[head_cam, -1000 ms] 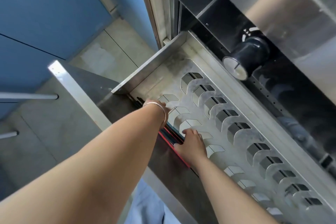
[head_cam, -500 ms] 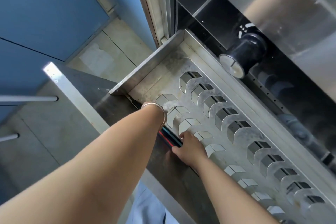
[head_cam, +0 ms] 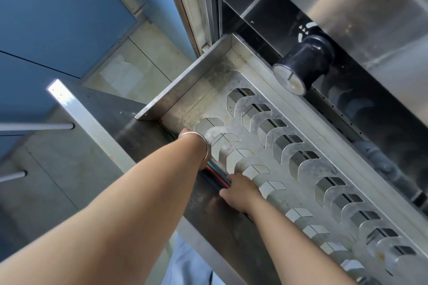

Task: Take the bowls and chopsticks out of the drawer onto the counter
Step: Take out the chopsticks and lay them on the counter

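A: Now, where do we log the chopsticks [head_cam: 218, 174]?

B: Red, teal and dark sticks, lying in the slot along the drawer [head_cam: 185, 90] front wall, beside the slotted rack [head_cam: 308, 169].

A: Hands?

B: Our right hand [head_cam: 240, 191] grasps them, fingers curled over. Left hand [head_cam: 185, 133] is hidden past the bangle [head_cam: 200, 143]; grip apparently undeterminable.

Drawer [head_cam: 185, 90] brushed steel, dull, stained; knob [head_cam: 308, 60] glossy blk plastic.
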